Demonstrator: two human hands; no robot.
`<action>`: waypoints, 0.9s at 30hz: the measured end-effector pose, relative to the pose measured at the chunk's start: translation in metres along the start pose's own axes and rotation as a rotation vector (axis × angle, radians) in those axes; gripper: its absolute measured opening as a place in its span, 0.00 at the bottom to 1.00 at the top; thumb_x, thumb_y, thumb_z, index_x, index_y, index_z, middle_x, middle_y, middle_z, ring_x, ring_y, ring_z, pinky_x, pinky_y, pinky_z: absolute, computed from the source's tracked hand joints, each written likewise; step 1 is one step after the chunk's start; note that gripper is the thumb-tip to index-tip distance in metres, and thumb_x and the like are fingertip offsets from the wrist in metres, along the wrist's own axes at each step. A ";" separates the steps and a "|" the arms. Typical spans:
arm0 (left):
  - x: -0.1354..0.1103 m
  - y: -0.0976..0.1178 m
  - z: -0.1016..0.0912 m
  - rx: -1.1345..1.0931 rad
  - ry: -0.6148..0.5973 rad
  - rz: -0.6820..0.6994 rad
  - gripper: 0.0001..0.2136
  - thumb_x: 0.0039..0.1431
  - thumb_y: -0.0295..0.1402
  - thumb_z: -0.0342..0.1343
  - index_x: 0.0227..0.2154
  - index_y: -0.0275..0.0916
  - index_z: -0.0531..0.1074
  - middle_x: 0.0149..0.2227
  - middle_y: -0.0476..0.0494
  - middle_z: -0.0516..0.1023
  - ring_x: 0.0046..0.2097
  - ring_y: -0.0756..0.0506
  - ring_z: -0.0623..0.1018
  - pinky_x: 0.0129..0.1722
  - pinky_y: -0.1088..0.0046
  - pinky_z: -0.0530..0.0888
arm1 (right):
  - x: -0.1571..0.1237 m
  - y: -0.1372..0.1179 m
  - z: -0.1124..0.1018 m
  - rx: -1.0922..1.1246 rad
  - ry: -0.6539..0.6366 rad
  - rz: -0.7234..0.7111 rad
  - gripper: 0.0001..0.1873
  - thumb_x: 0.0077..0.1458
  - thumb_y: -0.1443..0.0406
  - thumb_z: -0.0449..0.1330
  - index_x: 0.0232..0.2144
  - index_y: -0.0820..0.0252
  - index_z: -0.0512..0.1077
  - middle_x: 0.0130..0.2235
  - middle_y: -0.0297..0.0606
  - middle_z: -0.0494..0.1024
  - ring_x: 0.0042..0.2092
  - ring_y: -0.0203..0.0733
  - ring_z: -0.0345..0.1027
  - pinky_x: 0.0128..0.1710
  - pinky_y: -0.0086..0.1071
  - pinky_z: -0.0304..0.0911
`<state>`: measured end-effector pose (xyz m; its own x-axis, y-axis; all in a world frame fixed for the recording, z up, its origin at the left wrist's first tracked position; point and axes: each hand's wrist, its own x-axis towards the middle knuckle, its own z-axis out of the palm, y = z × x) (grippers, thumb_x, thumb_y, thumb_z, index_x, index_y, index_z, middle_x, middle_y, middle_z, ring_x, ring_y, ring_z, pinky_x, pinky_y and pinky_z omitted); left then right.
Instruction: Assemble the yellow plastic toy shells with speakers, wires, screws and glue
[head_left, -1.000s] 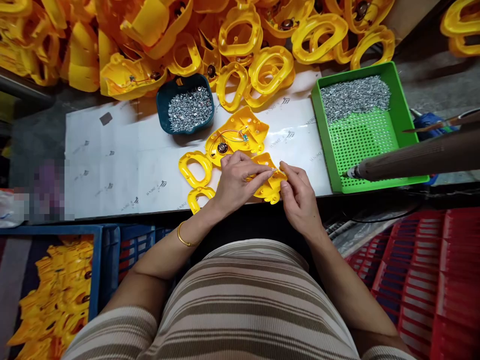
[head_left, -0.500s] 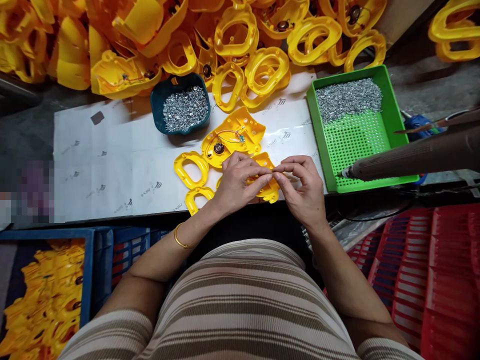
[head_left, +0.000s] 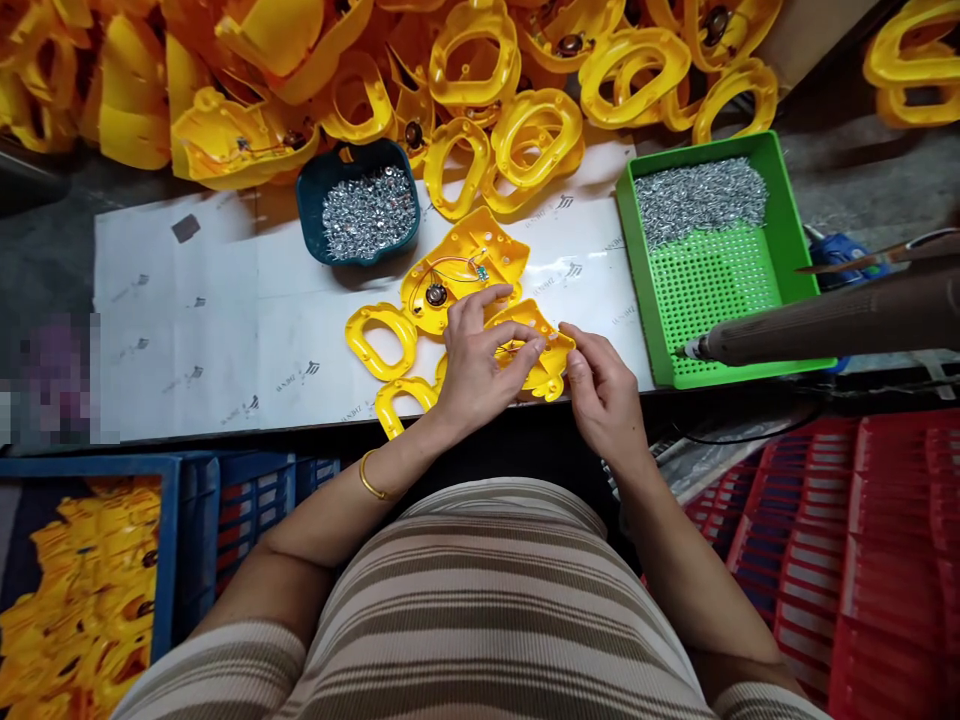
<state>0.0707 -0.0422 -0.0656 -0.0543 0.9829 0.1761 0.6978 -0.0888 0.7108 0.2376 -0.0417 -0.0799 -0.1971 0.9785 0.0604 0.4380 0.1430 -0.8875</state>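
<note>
A yellow plastic shell half (head_left: 546, 378) lies at the table's front edge, partly covered by my left hand (head_left: 480, 365). My left thumb and forefinger are pinched together above it; whatever sits between them is too small to make out. My right hand (head_left: 606, 395) grips the shell's right corner between thumb and fingers. Just behind lies another yellow shell half (head_left: 465, 262) with a round black speaker (head_left: 436, 294), thin wires and a small green circuit board (head_left: 481, 272). Two yellow oval rings, one farther back (head_left: 381, 342) and one nearer (head_left: 401, 400), rest left of my left hand.
A dark teal tub (head_left: 311, 215) and a green basket (head_left: 806, 265) hold small metal screws. An electric screwdriver (head_left: 810, 325) reaches over the basket. Yellow parts (head_left: 270, 40) are heaped behind. A blue crate (head_left: 169, 560) and red crates (head_left: 877, 560) stand below the table.
My hands have come apart from fingertip contact. The right has dropped to the near shell's right corner, while the left still pinches above the shell with its other fingers more raised.
</note>
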 end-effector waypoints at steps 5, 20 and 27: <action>0.001 -0.001 0.002 0.029 -0.003 -0.020 0.06 0.61 0.37 0.60 0.32 0.44 0.80 0.58 0.43 0.70 0.61 0.40 0.65 0.63 0.54 0.63 | -0.004 -0.001 0.000 -0.021 0.008 -0.035 0.24 0.66 0.56 0.49 0.58 0.59 0.70 0.51 0.48 0.74 0.52 0.47 0.71 0.54 0.44 0.68; 0.001 0.003 0.004 0.047 -0.048 -0.059 0.04 0.58 0.34 0.64 0.28 0.44 0.79 0.59 0.46 0.71 0.62 0.36 0.63 0.63 0.47 0.61 | -0.010 0.000 -0.001 0.001 -0.054 -0.006 0.23 0.65 0.56 0.51 0.57 0.58 0.71 0.50 0.48 0.75 0.48 0.46 0.72 0.47 0.43 0.72; 0.003 0.003 0.001 0.049 -0.064 -0.064 0.04 0.56 0.34 0.65 0.27 0.44 0.79 0.59 0.45 0.70 0.62 0.36 0.63 0.63 0.48 0.61 | 0.005 0.005 -0.007 0.136 -0.138 0.064 0.27 0.61 0.47 0.54 0.53 0.57 0.75 0.45 0.45 0.76 0.44 0.44 0.73 0.47 0.42 0.72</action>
<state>0.0727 -0.0395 -0.0637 -0.0554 0.9948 0.0860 0.7284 -0.0187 0.6849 0.2450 -0.0346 -0.0803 -0.2952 0.9540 -0.0530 0.3330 0.0507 -0.9416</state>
